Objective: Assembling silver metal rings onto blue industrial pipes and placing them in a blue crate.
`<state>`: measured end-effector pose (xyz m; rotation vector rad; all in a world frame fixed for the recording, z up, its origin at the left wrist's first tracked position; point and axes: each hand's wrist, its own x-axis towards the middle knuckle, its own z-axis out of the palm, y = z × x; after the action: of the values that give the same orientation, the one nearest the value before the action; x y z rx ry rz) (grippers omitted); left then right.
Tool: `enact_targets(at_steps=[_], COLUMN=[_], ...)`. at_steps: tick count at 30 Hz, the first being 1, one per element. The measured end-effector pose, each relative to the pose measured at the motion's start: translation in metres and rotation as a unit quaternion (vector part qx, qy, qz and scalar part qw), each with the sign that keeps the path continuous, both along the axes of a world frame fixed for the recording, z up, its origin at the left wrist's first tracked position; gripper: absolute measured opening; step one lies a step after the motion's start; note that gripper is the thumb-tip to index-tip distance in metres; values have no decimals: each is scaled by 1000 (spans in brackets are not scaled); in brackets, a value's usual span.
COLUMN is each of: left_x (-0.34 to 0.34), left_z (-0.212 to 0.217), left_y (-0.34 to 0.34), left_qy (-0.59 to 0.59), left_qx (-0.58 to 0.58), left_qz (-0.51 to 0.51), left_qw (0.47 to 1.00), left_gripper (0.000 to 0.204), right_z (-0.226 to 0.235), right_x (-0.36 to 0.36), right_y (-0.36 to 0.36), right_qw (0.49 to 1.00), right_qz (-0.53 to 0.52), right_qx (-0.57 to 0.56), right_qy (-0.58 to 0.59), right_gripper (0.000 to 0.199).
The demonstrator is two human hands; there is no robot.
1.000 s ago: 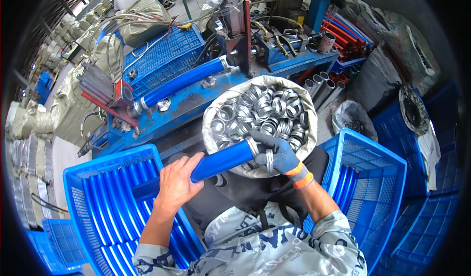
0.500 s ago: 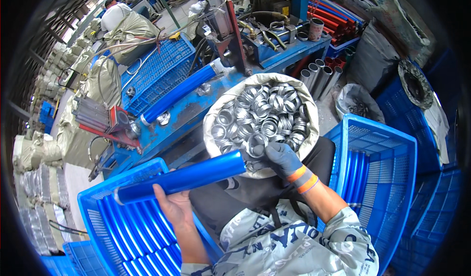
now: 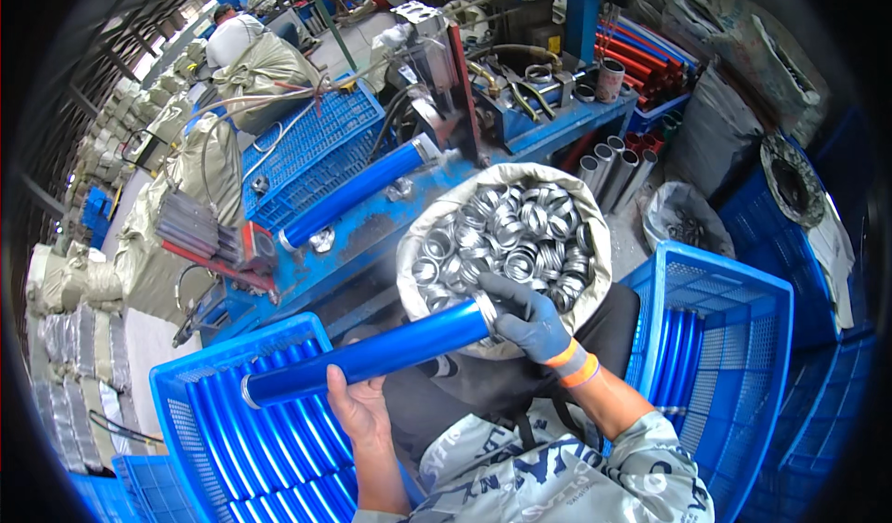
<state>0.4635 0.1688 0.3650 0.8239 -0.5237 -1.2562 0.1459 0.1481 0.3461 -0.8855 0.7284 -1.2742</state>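
A shiny blue tube [image 3: 372, 360] slants across in front of me, its right end higher. My bare left hand [image 3: 360, 410] grips it from below near the middle, thumb along the near side. At its right end sits a silver metal ring [image 3: 487, 311]. My right hand [image 3: 531, 323], in a grey glove with orange bands at the wrist, has its fingers closed around that ring. Another silver ring [image 3: 247, 391] shows at the tube's left end. Just behind the right hand, a white cloth sack [image 3: 409, 254] is full of loose metal rings [image 3: 516, 230].
Blue crates stand at left [image 3: 160, 402] and right [image 3: 729, 268], both with blue tubes in them. Beyond is a blue workbench [image 3: 348, 244] with a clamped blue tube [image 3: 358, 193]. Bare metal pipes [image 3: 609, 165] stand behind the sack. A person [image 3: 234, 38] sits far left.
My right hand has brought a ring from the sack to the tube's right end. The tube has moved slightly right with my left hand. The whole view has shifted a little.
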Motion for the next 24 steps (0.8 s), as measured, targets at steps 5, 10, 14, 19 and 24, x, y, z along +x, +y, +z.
enact_targets(at_steps=[5,10,14,19,24], left_x=[-9,-8,-9,35,67], left_z=[1,-2,-8,-9,-5], left_y=[-1,-10,-26,-33,-44], left_qy=[-4,3,-2,-2,110], left_qx=[10,12,13,2,23], left_qz=[13,13,15,38,70], left_qw=[1000,1000,1000,999,991], left_gripper=[56,55,53,64,68], right_z=[7,14,9,59,27], right_x=[-4,-1,-1,35,57], right_y=[1,-2,-18,-57,-187], right_qw=[997,994,984,988,971], right_qz=[-13,-8,-30,71,4], right_qx=[-8,12,-48,3,-117], right_qy=[70,110,170,135,209], right_gripper=[67,67,64,59,59])
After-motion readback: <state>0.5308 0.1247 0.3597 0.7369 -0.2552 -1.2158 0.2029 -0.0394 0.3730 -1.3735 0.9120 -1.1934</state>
